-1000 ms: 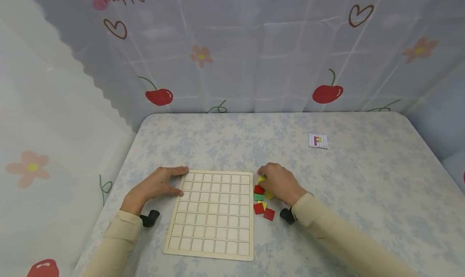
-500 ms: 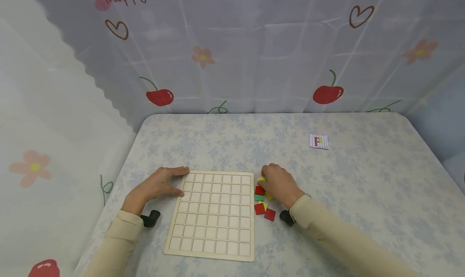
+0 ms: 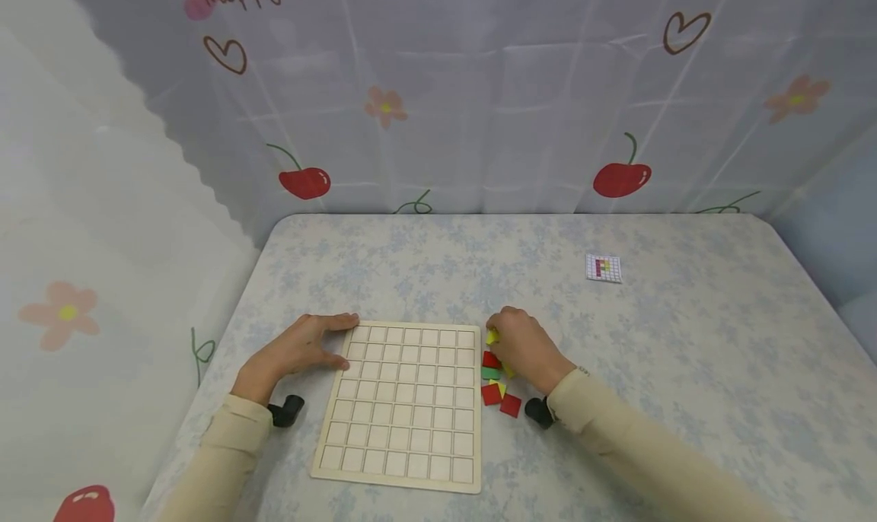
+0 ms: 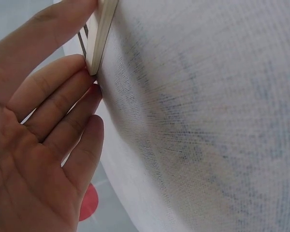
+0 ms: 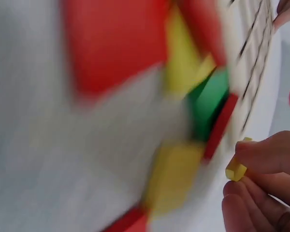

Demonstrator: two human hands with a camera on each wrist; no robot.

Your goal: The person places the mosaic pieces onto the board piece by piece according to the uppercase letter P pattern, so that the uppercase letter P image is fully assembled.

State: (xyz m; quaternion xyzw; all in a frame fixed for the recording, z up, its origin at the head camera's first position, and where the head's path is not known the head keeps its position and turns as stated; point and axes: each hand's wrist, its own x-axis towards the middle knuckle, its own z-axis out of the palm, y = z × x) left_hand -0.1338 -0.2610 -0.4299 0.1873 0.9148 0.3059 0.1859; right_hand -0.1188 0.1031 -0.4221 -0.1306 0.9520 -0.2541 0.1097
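A pale wooden grid board [image 3: 404, 393] lies flat on the table. My left hand [image 3: 298, 352] rests at its far left corner, thumb and straight fingers touching the edge; the left wrist view shows the board's edge [image 4: 102, 38] beside the fingertips. Beyond the board's right side, my right hand [image 3: 527, 345] pinches a small yellow tile [image 5: 237, 169] between thumb and fingers. Loose tiles lie below and beside that hand: a green one [image 3: 490, 373], red ones [image 3: 510, 405] and yellow ones [image 5: 176, 176], some overlapping. The right hand partly hides the pile.
Farther back on the right lies a small card [image 3: 604, 268] printed with a coloured grid. A patterned cloth covers the table [image 3: 706, 339]. A curtain [image 3: 466, 96] with cherries and flowers hangs behind the far edge.
My right hand has shifted slightly, and the yellow tile at its fingertips shows more plainly. The left hand stays at the board's corner. The head view has drifted a little.
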